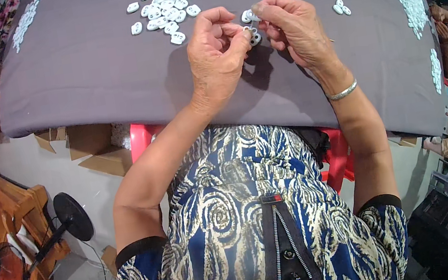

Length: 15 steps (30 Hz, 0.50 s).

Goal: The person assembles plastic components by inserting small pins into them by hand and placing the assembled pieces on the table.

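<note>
Small white plastic two-hole piece (252,34), pinched between fingertips, held just above the grey cloth (84,68), near a white heap (165,9)

Blue-and-gold swirl dress (231,221) (silver bracelet (343,91))

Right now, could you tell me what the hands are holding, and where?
Both hands, left hand and right hand, pinch small white plastic pieces between their fingertips, above the grey cloth.
</note>
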Tool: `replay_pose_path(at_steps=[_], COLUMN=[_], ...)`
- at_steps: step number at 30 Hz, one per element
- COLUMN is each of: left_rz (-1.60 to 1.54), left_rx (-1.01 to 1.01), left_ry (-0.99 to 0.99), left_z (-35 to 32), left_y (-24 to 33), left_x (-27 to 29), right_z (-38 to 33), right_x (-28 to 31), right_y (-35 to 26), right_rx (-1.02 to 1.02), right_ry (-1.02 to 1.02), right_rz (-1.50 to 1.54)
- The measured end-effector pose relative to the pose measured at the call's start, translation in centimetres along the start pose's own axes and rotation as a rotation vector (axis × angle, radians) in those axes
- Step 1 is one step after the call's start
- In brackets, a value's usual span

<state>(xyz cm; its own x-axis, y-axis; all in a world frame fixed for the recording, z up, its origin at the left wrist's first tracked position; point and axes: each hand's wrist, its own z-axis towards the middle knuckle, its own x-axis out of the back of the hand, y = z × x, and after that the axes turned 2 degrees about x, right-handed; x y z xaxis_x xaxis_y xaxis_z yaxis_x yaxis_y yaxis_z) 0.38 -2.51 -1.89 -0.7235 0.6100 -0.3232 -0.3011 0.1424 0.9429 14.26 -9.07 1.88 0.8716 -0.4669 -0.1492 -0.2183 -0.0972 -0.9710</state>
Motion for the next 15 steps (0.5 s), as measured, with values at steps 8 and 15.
replay_pose_path(at_steps=[8,15], left_rz=[0.042,0.028], left_rx=[0.010,0.010], left_ry=[0.001,-0.010], left_z=[-0.06,-0.06], left_y=[0.37,0.48], left_x=[-0.01,-0.08], right_z=[-0.02,-0.05], right_x=[0.02,0.11], right_y=[-0.31,-0.05], right_rx=[0.045,0.108], right_ry=[-0.010,-0.040], right_rz=[-0.112,-0.238])
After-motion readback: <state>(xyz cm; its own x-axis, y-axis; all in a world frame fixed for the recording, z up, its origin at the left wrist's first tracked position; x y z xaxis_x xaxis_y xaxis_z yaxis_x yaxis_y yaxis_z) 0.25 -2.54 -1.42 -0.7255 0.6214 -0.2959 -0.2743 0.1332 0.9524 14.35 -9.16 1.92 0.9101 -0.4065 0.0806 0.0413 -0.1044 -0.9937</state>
